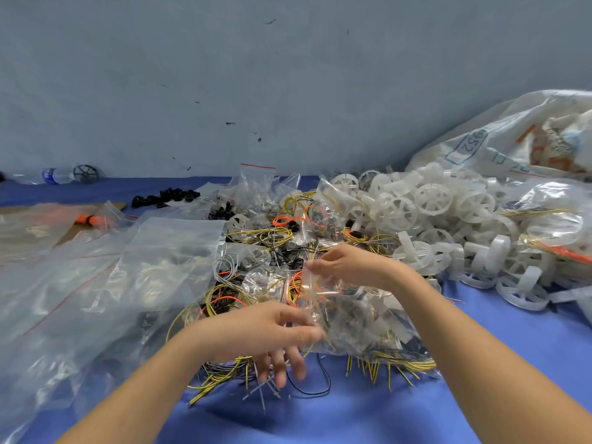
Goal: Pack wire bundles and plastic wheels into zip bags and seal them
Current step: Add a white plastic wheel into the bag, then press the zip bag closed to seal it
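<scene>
A small clear zip bag with orange and yellow wire inside hangs between my hands at the centre. My left hand pinches its near edge between thumb and forefinger. My right hand pinches its far top edge. Under them lies a heap of yellow, black and orange wire bundles, some in filled bags. A big pile of white plastic wheels spreads to the right.
Stacks of empty clear zip bags cover the left of the blue table. A large white sack leans at the back right. Black parts, an orange tool and a water bottle lie at the back left.
</scene>
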